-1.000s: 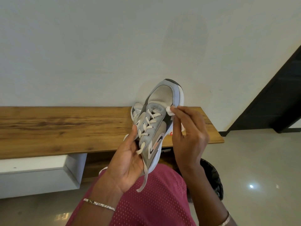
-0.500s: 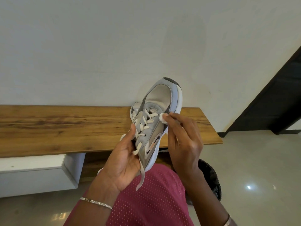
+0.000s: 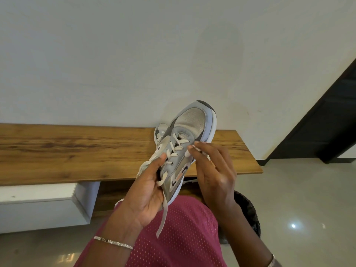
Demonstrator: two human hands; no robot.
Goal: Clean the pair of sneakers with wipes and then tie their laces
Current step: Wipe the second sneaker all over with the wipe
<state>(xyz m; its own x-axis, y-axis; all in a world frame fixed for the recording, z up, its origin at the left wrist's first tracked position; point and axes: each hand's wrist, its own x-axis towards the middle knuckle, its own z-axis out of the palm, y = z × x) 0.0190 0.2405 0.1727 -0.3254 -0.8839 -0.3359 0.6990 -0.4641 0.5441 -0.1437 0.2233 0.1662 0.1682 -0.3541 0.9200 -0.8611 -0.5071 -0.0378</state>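
Currently holding the grey sneaker (image 3: 185,143) up over the lap, toe pointing away and tilted right, laced top facing the camera; gripping its heel end in the left hand (image 3: 148,191), fingers wrapped underneath and thumb lying across the lower laces; pinching a small white wipe (image 3: 189,152), mostly hidden, in the fingertips of the right hand (image 3: 213,174) and pressing it to the sneaker's right side just below the toe mesh; letting one loose lace (image 3: 162,214) dangle over a maroon garment (image 3: 179,237); leaving the second sneaker (image 3: 159,132) resting on the wooden tabletop (image 3: 77,151), partly hidden behind the held one; wearing a thin bracelet (image 3: 113,242) on the left wrist; facing a pale wall (image 3: 134,54), with a dark bin (image 3: 248,214) on the floor to the right.
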